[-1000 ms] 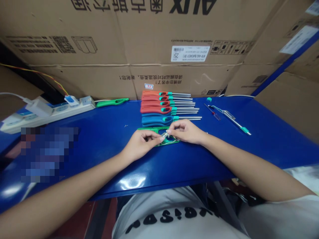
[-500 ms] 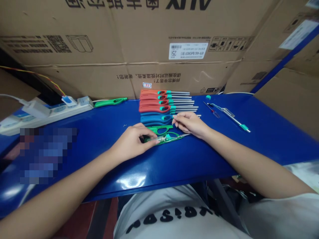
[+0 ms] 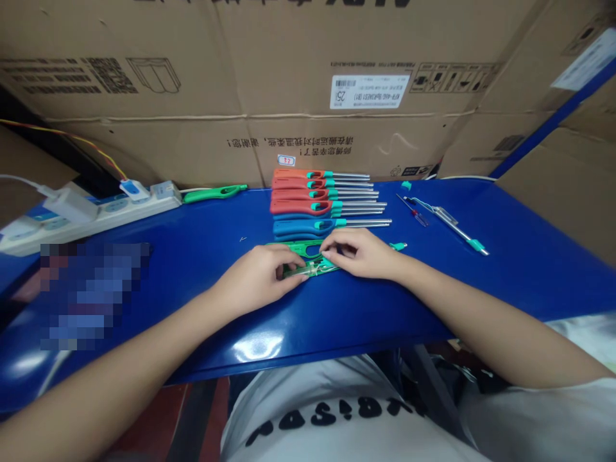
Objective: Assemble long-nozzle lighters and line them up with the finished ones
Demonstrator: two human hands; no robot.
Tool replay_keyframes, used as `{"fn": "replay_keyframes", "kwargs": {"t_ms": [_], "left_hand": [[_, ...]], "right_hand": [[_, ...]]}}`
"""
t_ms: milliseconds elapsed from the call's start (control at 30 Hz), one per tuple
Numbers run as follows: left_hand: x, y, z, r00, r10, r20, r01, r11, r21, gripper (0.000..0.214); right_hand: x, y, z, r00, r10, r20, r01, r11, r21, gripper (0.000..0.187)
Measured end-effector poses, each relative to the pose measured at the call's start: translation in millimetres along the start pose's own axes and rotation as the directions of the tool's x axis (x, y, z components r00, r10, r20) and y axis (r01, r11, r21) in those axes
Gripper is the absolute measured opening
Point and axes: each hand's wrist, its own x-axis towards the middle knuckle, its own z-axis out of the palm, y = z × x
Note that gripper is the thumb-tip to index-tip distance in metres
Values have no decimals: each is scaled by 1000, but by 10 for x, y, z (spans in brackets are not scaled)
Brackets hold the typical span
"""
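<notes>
A green stick lighter lies taken apart on the blue tabletop between my hands. One half of its green shell (image 3: 294, 246) rests just beyond my fingertips. My left hand (image 3: 257, 276) grips the nearer half, which holds a clear fuel tank (image 3: 299, 271), between thumb and fingers. Bent over the same half, my right hand (image 3: 363, 253) has its thumb and forefinger closed at the small teal trigger (image 3: 327, 262), covering part of it. Past the right knuckles, a teal-and-metal tip (image 3: 398, 246) sticks out; its other end is hidden by the hand.
Behind the shell lie several red lighters (image 3: 296, 206) and blue lighters (image 3: 303, 227) in a stack. A screwdriver (image 3: 418, 217) and a metal lighter tube (image 3: 457, 234) are at right. A green casing (image 3: 212, 194) sits beside a power strip (image 3: 166, 204). A cardboard box (image 3: 192, 147) stands behind.
My right hand has moved left and down, from above the shell's right end to the trigger. My left hand stays on the shell. The teal-and-metal tip now shows beyond my right hand.
</notes>
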Motion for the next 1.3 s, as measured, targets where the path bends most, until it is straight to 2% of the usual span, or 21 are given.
{"fn": "replay_keyframes", "kwargs": {"t_ms": [67,233,433,833,967,1100,1300], "left_hand": [[2,6,10,1000,26,-10,-26,1000,-13,16],[-1,34,26,999,34,-9,-34,999,12,14],[-25,79,56,999,15,40,-20,991,129,18],[-8,50,72,1000,29,12,-30,998,62,17],[2,41,89,999,10,-30,-10,1000,-2,12],[24,12,130,993,-71,-90,59,991,-123,5],[46,-12,139,986,-147,-77,130,972,-194,6]], "right_hand": [[-31,-60,14,997,-47,60,55,989,-135,14],[-57,-148,38,995,7,100,22,957,-288,14],[-50,-169,61,995,66,72,-40,948,-314,10],[-37,-167,69,991,100,88,-73,960,-272,9],[-34,-164,68,992,85,90,-58,961,-270,10],[-50,-207,34,992,64,109,-26,948,-318,12],[-76,-213,-64,991,-12,136,49,961,-271,11]]}}
